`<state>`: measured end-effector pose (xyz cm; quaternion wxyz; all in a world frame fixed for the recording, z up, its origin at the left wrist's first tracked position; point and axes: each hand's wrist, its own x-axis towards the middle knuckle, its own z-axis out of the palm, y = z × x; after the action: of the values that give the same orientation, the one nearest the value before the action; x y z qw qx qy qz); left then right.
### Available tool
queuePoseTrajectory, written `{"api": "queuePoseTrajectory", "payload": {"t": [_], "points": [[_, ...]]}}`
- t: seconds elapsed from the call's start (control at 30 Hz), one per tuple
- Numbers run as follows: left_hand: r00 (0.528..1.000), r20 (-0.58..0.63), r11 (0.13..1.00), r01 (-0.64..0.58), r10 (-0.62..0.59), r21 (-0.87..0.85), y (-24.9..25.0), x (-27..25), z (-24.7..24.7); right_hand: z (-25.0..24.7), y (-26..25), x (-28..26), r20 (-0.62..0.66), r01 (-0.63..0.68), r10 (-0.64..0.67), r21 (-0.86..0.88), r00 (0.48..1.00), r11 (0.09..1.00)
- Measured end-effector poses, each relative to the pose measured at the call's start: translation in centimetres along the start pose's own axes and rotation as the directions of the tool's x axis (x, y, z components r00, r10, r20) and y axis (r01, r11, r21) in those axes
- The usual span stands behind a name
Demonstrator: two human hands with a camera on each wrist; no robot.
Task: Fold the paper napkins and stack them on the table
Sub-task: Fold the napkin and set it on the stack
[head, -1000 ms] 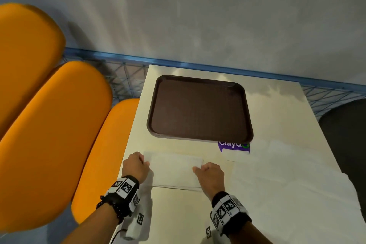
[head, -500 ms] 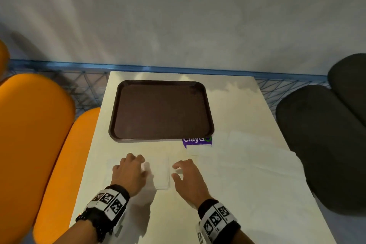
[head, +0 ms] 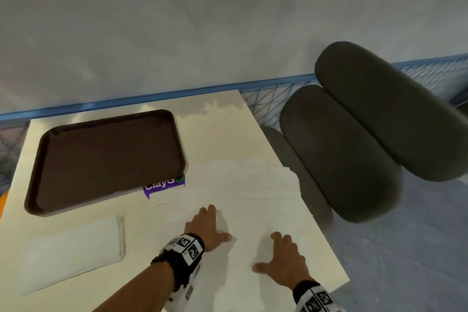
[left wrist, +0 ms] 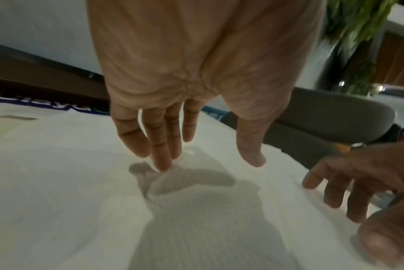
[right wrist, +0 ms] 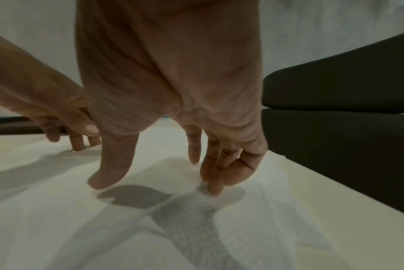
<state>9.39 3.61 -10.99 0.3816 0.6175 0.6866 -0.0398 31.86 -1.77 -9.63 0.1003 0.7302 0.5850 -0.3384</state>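
Note:
A folded white napkin (head: 73, 251) lies flat at the table's near left, with no hand on it. Unfolded white napkins (head: 248, 195) are spread over the right half of the table. My left hand (head: 207, 225) hovers over them with straight fingers, its fingertips (left wrist: 161, 164) touching the paper and raising a small wrinkle (left wrist: 171, 180). My right hand (head: 281, 258) is spread a little nearer the right edge, and its fingertips (right wrist: 213, 188) also touch the napkin. Neither hand grips anything.
A dark brown tray (head: 106, 159) sits at the table's far left, with a purple label (head: 164, 186) under its near corner. Dark grey padded chairs (head: 354, 149) stand close along the table's right edge (head: 326, 243). A grey wall lies beyond.
Both hands left the folded napkin and moved right onto the unfolded napkins. The head view swung right, so the orange chairs dropped out and the grey chairs came in.

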Motion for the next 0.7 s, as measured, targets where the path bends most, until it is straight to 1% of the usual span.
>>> {"api": "queuePoseTrajectory", "payload": {"t": [0.07,0.13,0.17,0.3,0.37,0.43,0.47,0.53,0.6,0.67,0.7], "points": [[0.998,-0.004,0.997,0.063,-0.063,0.037,0.5,0.8,1.2,0.8,0.4,0.3,-0.012,0.038,-0.038,-0.051,0.999,0.998],[0.993,0.028,0.994,0.114,-0.113,-0.001,0.7,1.3,1.6,1.2,0.4,0.6,-0.052,0.066,-0.071,-0.096,0.996,0.993],[0.992,0.046,0.993,0.117,-0.116,-0.016,0.6,1.5,1.7,1.3,0.5,0.7,-0.060,0.075,-0.082,-0.106,0.995,0.992],[0.993,0.107,0.999,0.052,-0.053,0.007,1.3,1.2,1.2,1.3,1.1,1.2,-0.064,0.115,-0.123,-0.109,0.990,0.987],[0.988,0.139,0.998,0.066,-0.064,-0.012,1.5,0.8,1.0,1.4,1.6,1.4,-0.056,0.140,-0.146,-0.094,0.988,0.986],[0.983,0.161,0.993,0.097,-0.085,-0.072,1.0,0.3,0.3,1.2,2.0,1.6,-0.039,0.160,-0.164,-0.079,0.986,0.984],[0.982,0.159,0.986,0.117,-0.098,-0.117,0.7,-0.1,-0.2,1.0,2.1,1.7,-0.024,0.165,-0.167,-0.065,0.986,0.984],[0.987,0.126,0.983,0.121,-0.103,-0.140,-0.1,-0.7,-1.2,0.2,2.2,2.1,-0.006,0.171,-0.171,-0.031,0.985,0.985],[0.993,0.055,0.991,0.105,-0.101,-0.078,-0.6,-1.5,-2.0,-0.3,2.0,2.3,0.001,0.187,-0.187,-0.006,0.982,0.982],[0.995,-0.032,0.995,0.098,-0.098,-0.018,-1.4,-2.2,-2.2,-0.5,1.6,2.3,0.033,0.206,-0.206,-0.022,0.978,0.978],[0.994,-0.041,0.995,0.102,-0.102,0.006,-1.2,-2.6,-2.0,-0.4,1.7,2.2,0.053,0.203,-0.201,-0.037,0.978,0.978]]}}
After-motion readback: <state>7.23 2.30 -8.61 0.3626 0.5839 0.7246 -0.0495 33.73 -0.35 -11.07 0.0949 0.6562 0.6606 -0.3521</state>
